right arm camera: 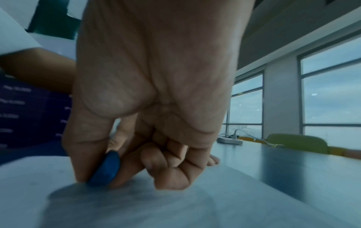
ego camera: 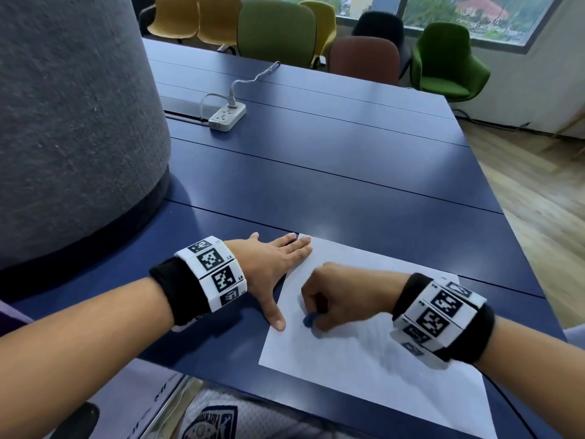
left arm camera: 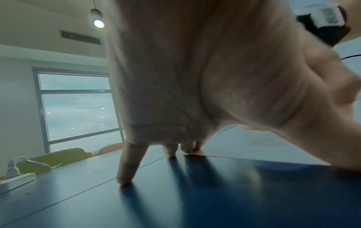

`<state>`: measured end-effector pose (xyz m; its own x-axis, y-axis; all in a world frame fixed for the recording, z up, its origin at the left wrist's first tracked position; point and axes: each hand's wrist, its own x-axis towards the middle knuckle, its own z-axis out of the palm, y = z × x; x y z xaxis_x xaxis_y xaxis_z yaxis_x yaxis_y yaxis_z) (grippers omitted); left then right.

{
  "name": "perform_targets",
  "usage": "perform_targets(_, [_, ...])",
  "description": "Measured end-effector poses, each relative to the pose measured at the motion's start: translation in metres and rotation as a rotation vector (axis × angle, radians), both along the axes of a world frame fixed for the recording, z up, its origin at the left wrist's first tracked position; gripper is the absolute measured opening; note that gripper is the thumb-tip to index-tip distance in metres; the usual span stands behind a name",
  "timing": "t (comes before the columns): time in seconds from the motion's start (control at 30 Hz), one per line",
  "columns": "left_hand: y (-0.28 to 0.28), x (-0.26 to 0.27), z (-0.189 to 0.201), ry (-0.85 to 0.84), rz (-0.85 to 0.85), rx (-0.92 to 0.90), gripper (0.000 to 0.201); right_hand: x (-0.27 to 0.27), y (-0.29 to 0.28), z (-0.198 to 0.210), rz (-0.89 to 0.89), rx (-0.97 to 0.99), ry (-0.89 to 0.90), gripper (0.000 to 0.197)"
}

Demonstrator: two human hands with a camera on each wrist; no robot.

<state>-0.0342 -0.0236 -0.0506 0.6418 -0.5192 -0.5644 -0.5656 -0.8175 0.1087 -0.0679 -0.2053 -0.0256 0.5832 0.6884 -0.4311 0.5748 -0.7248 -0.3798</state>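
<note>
A white sheet of paper (ego camera: pixel 373 353) lies on the blue table (ego camera: pixel 332 172) near its front edge. My left hand (ego camera: pixel 278 264) lies flat with straight fingers, pressing the sheet's far left corner and left edge, thumb spread toward me. In the left wrist view the fingertips (left arm camera: pixel 124 180) touch the table. My right hand (ego camera: pixel 335 299) is curled into a fist over the paper and pinches a small blue eraser (ego camera: pixel 309 320) between thumb and forefinger. The right wrist view shows the blue eraser (right arm camera: pixel 105 168) pressed down on the paper (right arm camera: pixel 175 205), with faint grey smudges around it.
A large grey upholstered partition (ego camera: pixel 72 122) stands on the left. A white power strip (ego camera: pixel 227 117) with a cable lies on the table further back. Yellow, green, brown and black chairs (ego camera: pixel 275 30) line the far side. The table's right edge (ego camera: pixel 493 191) drops to wooden floor.
</note>
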Motion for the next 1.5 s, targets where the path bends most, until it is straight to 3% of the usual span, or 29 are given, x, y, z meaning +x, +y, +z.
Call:
perform_targets(0.1, [0.001,0.0,-0.001,0.004,0.003,-0.01,0.147,0.0,-0.002,-0.002,-0.046,0.029,-0.065,0.015])
perform_targets(0.23, [0.001,0.001,-0.001,0.002,0.004,-0.005,0.148,-0.017,0.002,-0.002,0.077,0.005,0.054,0.012])
perform_targets(0.37, [0.001,0.0,0.0,0.006,0.009,-0.014,0.147,0.002,-0.004,-0.003,-0.092,0.059,-0.074,0.011])
perform_targets(0.53, [0.001,0.0,-0.002,-0.003,0.003,-0.013,0.147,-0.017,0.006,-0.005,0.058,0.06,0.026,0.011])
perform_targets(0.67, [0.0,0.001,-0.002,-0.002,-0.004,-0.024,0.146,0.005,0.006,-0.005,-0.092,0.149,-0.079,0.011])
perform_targets(0.83, [0.002,0.0,-0.005,-0.011,-0.002,-0.033,0.147,-0.017,0.013,-0.008,0.06,0.088,0.018,0.01])
perform_targets(1.0, [0.001,0.001,-0.004,0.008,0.004,-0.047,0.147,0.009,0.005,-0.004,-0.081,0.14,-0.153,0.014])
perform_targets(1.17, [0.002,0.0,-0.006,-0.005,0.004,-0.037,0.148,-0.023,0.012,-0.007,0.066,0.066,-0.031,0.011])
perform_targets(1.4, [0.002,0.001,-0.005,0.006,0.011,-0.067,0.149,0.029,-0.01,-0.007,-0.187,0.121,-0.235,0.019])
perform_targets(1.5, [0.002,0.001,-0.004,0.006,0.005,-0.046,0.147,0.005,-0.004,-0.007,-0.058,0.056,-0.117,0.014])
